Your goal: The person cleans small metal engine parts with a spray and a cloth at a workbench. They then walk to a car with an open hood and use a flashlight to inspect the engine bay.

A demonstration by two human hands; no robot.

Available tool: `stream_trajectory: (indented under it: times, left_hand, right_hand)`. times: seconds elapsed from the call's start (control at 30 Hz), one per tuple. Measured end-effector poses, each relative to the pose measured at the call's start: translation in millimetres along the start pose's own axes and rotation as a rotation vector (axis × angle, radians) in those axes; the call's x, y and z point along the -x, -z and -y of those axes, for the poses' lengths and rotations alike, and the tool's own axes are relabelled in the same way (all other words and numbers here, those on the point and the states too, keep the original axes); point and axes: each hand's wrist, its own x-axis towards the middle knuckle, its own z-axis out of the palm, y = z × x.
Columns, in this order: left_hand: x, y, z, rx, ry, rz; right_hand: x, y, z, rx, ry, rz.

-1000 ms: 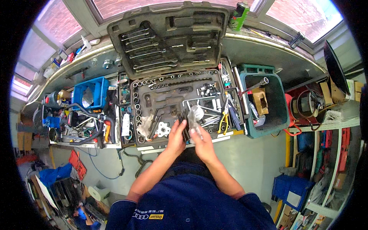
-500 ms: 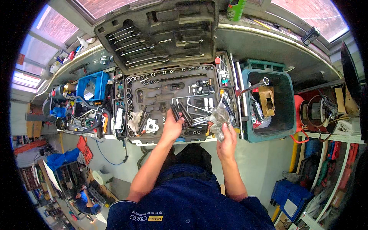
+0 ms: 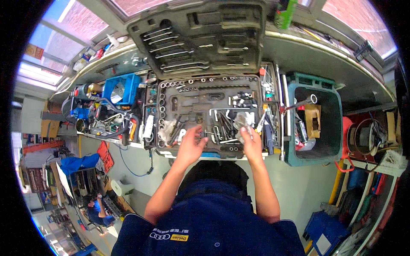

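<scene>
Head view: the left hand (image 3: 193, 144) has let go of the dark rods (image 3: 226, 126) it was gripping half a second ago; its fingers are now loosely spread, thumb well apart, with nothing visible in them. The rods lie in the open tool case (image 3: 191, 99), between the hands and a little beyond them. The right hand (image 3: 253, 147) stays closed on a crumpled clear plastic bag (image 3: 243, 120), which has shifted slightly inward and sits over the case ahead of that palm. Setting down the rods therefore looks finished, leaving only the bag held; whether anything is inside it, I cannot tell.
</scene>
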Motion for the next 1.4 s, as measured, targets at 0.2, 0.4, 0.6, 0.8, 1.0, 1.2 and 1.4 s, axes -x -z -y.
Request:
stream_trajectory:
  times: [0.2,0.4,0.6,0.8,1.0,1.2,1.4]
  left_hand:
    - [3,76,67,-0.546,-0.115,-0.305]
    - [-18,84,88,-0.537,-0.170,-0.186]
    - [-31,99,94,-0.625,-0.173,-0.005]
    - [-38,113,101,-0.426,-0.142,0.055]
    - [-41,133,78,-0.130,0.138,0.174]
    - [-19,121,76,0.225,0.149,0.065]
    - [41,49,-47,0.349,0.073,0.162]
  right_hand:
    - [3,8,-6,0.042,0.105,-0.150]
    - [21,14,3,-0.759,-0.116,-0.117]
    - [49,-9,31,-1.031,-0.053,-0.016]
    - [66,-45,35,-1.116,-0.153,-0.033]
    - [75,-62,5,-1.261,-0.237,0.031]
    - [85,-60,-3,-1.274,-0.268,0.114]
    - [91,-32,9,-1.285,-0.177,0.328]
